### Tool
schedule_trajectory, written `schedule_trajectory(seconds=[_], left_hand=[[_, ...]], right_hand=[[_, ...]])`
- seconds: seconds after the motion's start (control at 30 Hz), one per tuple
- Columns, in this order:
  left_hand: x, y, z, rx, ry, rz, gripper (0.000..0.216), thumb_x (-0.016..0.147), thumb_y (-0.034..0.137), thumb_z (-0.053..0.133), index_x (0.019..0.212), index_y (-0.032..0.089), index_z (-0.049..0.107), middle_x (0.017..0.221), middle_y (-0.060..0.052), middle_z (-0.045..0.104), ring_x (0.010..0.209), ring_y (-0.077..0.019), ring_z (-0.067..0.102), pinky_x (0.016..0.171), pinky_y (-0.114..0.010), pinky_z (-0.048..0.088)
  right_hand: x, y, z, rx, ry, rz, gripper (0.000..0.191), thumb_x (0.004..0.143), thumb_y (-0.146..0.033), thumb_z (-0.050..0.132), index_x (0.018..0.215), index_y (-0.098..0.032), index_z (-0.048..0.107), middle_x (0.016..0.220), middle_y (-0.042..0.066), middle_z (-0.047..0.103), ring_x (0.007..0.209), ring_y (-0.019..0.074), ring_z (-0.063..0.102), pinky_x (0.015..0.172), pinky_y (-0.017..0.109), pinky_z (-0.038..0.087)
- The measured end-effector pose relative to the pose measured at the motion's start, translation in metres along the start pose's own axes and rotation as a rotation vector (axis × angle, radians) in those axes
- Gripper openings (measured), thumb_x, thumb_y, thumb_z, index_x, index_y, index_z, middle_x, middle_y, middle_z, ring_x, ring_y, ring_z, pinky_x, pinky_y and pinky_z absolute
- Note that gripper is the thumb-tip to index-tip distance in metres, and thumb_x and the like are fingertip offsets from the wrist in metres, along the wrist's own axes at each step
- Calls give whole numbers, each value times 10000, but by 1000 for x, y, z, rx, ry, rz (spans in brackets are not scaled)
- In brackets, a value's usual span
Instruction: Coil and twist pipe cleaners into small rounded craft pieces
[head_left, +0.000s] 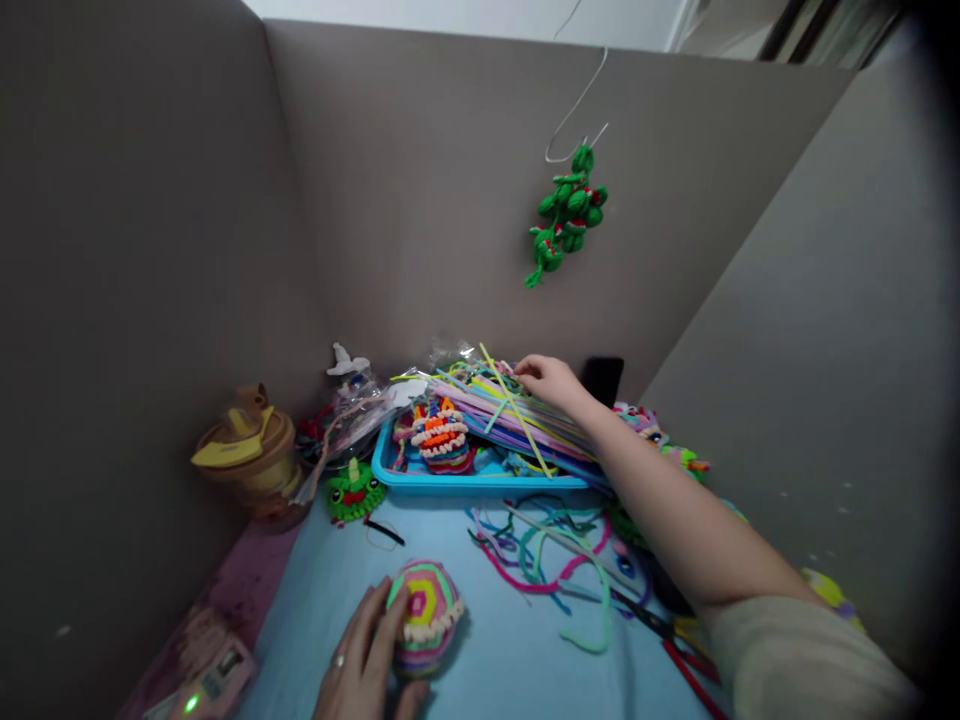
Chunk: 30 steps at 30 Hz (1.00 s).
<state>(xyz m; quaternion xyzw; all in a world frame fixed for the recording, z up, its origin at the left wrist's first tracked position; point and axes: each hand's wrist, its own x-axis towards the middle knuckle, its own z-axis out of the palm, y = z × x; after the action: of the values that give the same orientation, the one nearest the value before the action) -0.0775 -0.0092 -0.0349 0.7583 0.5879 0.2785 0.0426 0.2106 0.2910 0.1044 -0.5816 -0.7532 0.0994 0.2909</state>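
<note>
My left hand [367, 645], with a ring on one finger, is closed around the left side of a striped round ornament [424, 605] of fuzzy pipe cleaners. The ornament rests on the blue table cover, with a yellow and pink centre and a cream ruffle. My right hand [551, 381] reaches over the blue tray [480, 487] to a pile of pastel pipe cleaners [480, 405]. Its fingertips are pinched at the pile's back; what they hold, if anything, I cannot make out. A yellow pipe cleaner [517, 412] lies slantwise across the pile.
An orange and cream fuzzy piece [441, 435] sits in the tray. Loose pipe cleaner scraps [547, 560] and red-handled scissors [664, 630] lie at the right. A green figure [354, 492] and a lidded cup [255, 450] stand left. Green ornaments [570, 210] hang from a wire against the grey partition.
</note>
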Motion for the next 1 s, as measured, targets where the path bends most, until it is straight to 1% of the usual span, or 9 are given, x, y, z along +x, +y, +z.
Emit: schedule_trajectory(seconds=[0.17,0.27,0.33,0.4,0.53,0.6,0.73,0.9,1.0], left_hand=[[0,-6,0,7,18,27,603,769,139,545,1349,244,419,1354,-93,486,1172,-242,531,900,-334,517],[0,-5,-1,-8,37,33,598,762,132,549,1337,246,435,1349,-88,493,1168,-242,535,900,-331,517],[0,-4,-1,-11,49,33,598,758,123,545,1335,243,437,1348,-91,493,1171,-243,531,907,-335,512],[0,-3,-1,-7,50,34,597,760,123,541,1336,242,434,1348,-92,492,1172,-242,530,909,-334,510],[-1,-3,-2,-5,47,37,598,757,131,550,1333,249,439,1343,-83,499,1167,-238,536,900,-321,516],[-1,-3,-2,3,31,34,592,766,135,545,1337,244,434,1348,-88,494,1176,-235,528,911,-324,509],[-2,-3,-2,29,-7,27,577,789,150,530,1349,225,413,1365,-111,470,1198,-238,508,919,-335,504],[-2,-3,-1,42,-26,8,597,784,145,539,1358,236,402,1367,-112,468,1199,-247,507,920,-345,504],[-1,-2,-1,44,-20,31,590,799,153,524,1368,226,385,1369,-120,464,1200,-243,506,917,-344,506]], right_hand=[[-10,6,6,-269,-140,-14,185,740,-197,563,886,-172,672,868,62,688,788,181,607,686,237,413],[-12,9,15,-334,-329,16,289,690,-322,648,940,-178,672,946,78,681,811,203,610,656,238,410],[-13,9,20,-342,-404,-1,297,667,-320,664,930,-183,675,943,72,681,794,201,608,635,234,404],[-13,9,24,-349,-357,-27,230,667,-283,651,871,-180,678,897,68,681,766,197,601,621,235,395],[-10,9,22,-218,16,-45,201,743,-265,575,907,-178,653,848,54,668,754,181,585,650,238,400],[-7,11,20,-93,111,-78,255,755,-263,570,989,-178,626,845,41,663,746,169,582,666,237,410],[-3,20,20,-19,-33,-120,222,696,-188,606,913,-183,648,821,18,669,721,146,580,683,233,422],[-8,20,20,-98,-16,-107,119,726,-196,582,785,-176,683,804,16,676,742,145,582,698,231,413],[-10,12,21,-157,-111,-120,146,761,-210,563,791,-185,703,815,19,691,760,150,598,691,225,409]])
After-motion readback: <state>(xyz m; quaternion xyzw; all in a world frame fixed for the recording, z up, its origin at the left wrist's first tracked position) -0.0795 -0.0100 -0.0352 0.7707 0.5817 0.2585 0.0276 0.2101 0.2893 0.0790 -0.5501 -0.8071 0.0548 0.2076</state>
